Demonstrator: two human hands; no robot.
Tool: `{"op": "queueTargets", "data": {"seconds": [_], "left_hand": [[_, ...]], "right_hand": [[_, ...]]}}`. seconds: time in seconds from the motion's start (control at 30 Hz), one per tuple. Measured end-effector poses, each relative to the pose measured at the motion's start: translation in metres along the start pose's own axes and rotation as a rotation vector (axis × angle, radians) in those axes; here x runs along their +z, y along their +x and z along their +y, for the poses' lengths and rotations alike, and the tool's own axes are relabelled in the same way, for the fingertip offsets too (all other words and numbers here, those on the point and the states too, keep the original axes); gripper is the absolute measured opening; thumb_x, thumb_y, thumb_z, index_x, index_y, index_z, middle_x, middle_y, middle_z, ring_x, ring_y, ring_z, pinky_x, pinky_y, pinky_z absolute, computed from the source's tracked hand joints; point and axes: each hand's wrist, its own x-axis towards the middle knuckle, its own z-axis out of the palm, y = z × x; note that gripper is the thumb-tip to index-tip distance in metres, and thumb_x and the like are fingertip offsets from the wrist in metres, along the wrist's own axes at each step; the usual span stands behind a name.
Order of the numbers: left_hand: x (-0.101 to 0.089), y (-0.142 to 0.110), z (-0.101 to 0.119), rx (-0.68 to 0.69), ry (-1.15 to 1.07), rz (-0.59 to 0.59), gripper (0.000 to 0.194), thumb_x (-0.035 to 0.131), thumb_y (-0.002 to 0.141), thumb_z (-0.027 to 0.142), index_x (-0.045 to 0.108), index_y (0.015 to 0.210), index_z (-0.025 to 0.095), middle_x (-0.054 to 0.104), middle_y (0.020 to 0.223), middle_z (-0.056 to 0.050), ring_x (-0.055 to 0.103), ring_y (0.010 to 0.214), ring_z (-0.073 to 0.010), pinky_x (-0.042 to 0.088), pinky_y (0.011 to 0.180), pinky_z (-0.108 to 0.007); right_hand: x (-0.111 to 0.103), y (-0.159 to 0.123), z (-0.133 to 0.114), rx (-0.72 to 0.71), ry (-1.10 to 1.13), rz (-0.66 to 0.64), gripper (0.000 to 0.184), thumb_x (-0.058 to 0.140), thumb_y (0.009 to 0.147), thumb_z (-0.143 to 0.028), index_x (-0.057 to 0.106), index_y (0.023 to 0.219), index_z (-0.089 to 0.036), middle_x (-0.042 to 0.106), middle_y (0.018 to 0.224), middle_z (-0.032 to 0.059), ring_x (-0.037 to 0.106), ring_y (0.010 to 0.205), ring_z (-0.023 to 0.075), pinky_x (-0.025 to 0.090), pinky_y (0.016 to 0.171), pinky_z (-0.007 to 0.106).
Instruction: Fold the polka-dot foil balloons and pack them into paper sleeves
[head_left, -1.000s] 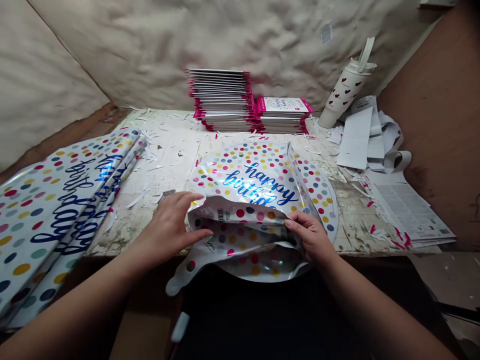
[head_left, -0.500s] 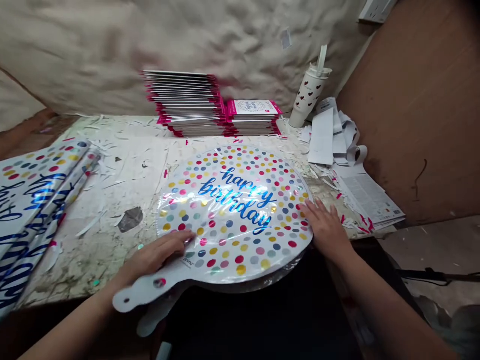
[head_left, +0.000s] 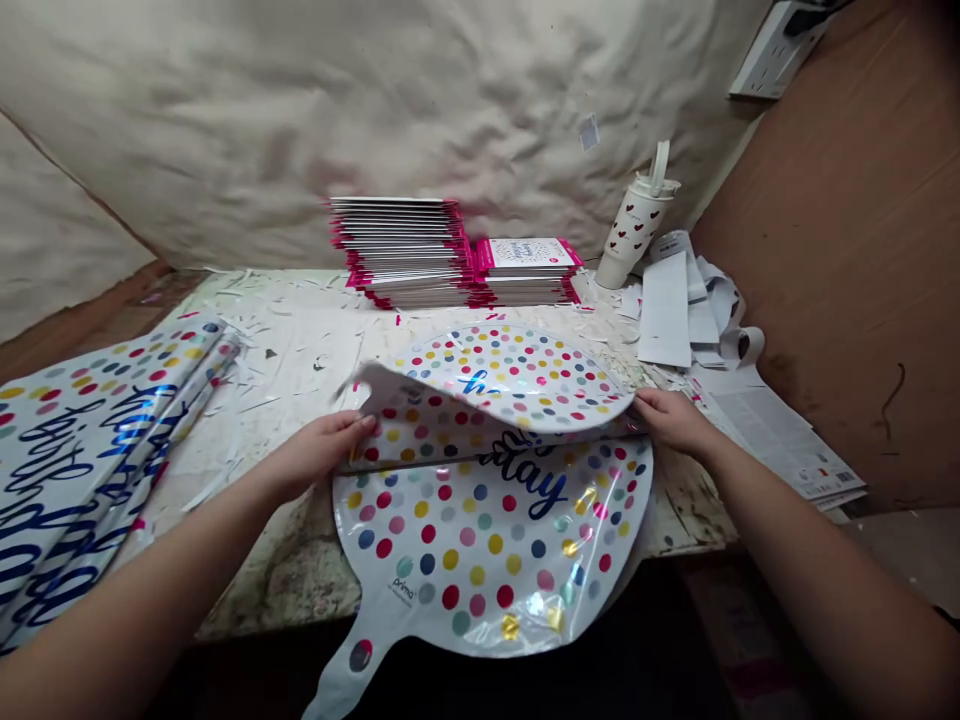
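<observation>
A flat round foil balloon (head_left: 480,540) with coloured dots and blue "happy birthday" script lies on the table in front of me, its tail hanging over the near edge. Its far half is folded over toward me. My left hand (head_left: 319,452) pinches the folded edge at the left. My right hand (head_left: 673,418) grips the fold at the right edge. Both hands are closed on the foil.
Two stacks of pink-edged packaged cards (head_left: 450,255) stand at the back of the scuffed white table (head_left: 300,340). A heart-print tumbler (head_left: 636,225) and loose papers (head_left: 697,310) sit at the right. More dotted foil balloons (head_left: 82,450) lie at the left.
The balloon lay flat under both open palms half a second ago. Now its far half is folded over toward me and both hands grip the fold's ends.
</observation>
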Motion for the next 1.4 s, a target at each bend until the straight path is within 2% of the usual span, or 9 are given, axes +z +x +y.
{"op": "queueTargets", "data": {"seconds": [0.13,0.23,0.4,0.6,0.7,0.83,1.1,1.23,1.4], "left_hand": [[-0.007,0.025,0.026,-0.144,0.231,0.159,0.045,0.038,0.082,0.049,0.061,0.101,0.015,0.067,0.087,-0.014,0.061,0.087,-0.0334,0.048,0.074,-0.045],[0.015,0.011,0.049,0.157,0.387,0.297,0.049,0.028,0.089,0.041,0.049,0.124,0.013,0.054,0.123,-0.018,0.047,0.116,-0.0326,0.036,0.095,-0.048],[0.069,-0.024,0.067,0.321,0.519,0.019,0.061,0.031,0.089,0.048,0.032,0.139,0.012,0.028,0.145,-0.016,0.022,0.134,-0.0349,0.025,0.102,-0.055],[0.083,-0.028,0.061,0.226,0.534,0.084,0.067,0.028,0.084,0.063,0.021,0.142,0.030,0.016,0.149,-0.015,0.011,0.134,-0.0426,0.015,0.096,-0.068],[0.084,-0.025,0.061,0.219,0.527,0.091,0.069,0.027,0.083,0.065,0.021,0.142,0.030,0.015,0.149,-0.017,0.011,0.134,-0.0439,0.012,0.094,-0.069],[0.087,-0.024,0.061,0.213,0.539,0.109,0.069,0.026,0.082,0.066,0.020,0.142,0.030,0.015,0.149,-0.018,0.011,0.133,-0.0445,0.013,0.092,-0.071],[0.085,-0.024,0.067,0.185,0.556,0.121,0.073,0.027,0.082,0.064,0.023,0.142,0.022,0.017,0.148,-0.019,0.011,0.133,-0.0456,0.014,0.092,-0.072],[0.088,-0.022,0.076,0.295,0.593,0.106,0.072,0.030,0.085,0.053,0.025,0.141,0.008,0.019,0.148,-0.015,0.009,0.136,-0.0374,0.013,0.103,-0.060],[0.092,-0.019,0.077,0.287,0.595,0.046,0.071,0.033,0.083,0.054,0.024,0.142,0.015,0.016,0.149,-0.014,0.011,0.135,-0.0402,0.018,0.098,-0.064]], "right_hand": [[-0.003,0.035,-0.016,0.092,-0.056,-0.004,0.031,0.043,0.083,-0.035,0.058,0.063,-0.017,0.063,0.064,0.0034,0.055,0.059,0.0150,0.037,0.050,0.024],[0.002,0.044,-0.019,0.126,-0.087,0.015,0.032,0.043,0.083,-0.036,0.057,0.062,-0.017,0.061,0.061,0.0032,0.053,0.057,0.0140,0.034,0.049,0.024],[0.009,0.053,-0.016,0.192,-0.117,0.057,0.031,0.041,0.085,-0.040,0.059,0.072,-0.019,0.065,0.070,0.0018,0.058,0.064,0.0139,0.037,0.053,0.022],[-0.005,0.060,-0.049,0.278,-0.314,0.183,0.048,0.052,0.075,-0.060,0.059,0.091,-0.015,0.065,0.087,0.0131,0.059,0.084,0.0284,0.043,0.069,0.036],[-0.005,0.036,-0.092,-0.034,-0.467,0.202,0.050,0.057,0.077,-0.048,0.051,0.114,-0.015,0.059,0.112,0.0172,0.052,0.105,0.0322,0.040,0.086,0.045],[0.023,-0.016,-0.113,-0.605,-0.308,-0.278,0.045,0.051,0.084,-0.041,0.048,0.126,-0.026,0.044,0.136,0.0059,0.043,0.122,0.0219,0.036,0.099,0.035],[0.026,-0.051,-0.028,0.255,-0.532,0.001,0.080,0.040,0.083,-0.058,0.025,0.141,-0.005,0.020,0.147,0.0213,0.017,0.135,0.0364,0.021,0.105,0.053],[0.052,-0.047,-0.094,-0.241,-0.464,0.101,0.055,0.034,0.090,-0.028,0.030,0.139,-0.004,0.024,0.147,0.0161,0.012,0.138,0.0255,0.010,0.112,0.043],[0.106,-0.018,-0.163,-0.495,-0.208,-0.072,0.067,0.031,0.089,-0.051,0.019,0.143,-0.013,0.013,0.150,0.0095,0.011,0.138,0.0247,0.014,0.111,0.046]]}}
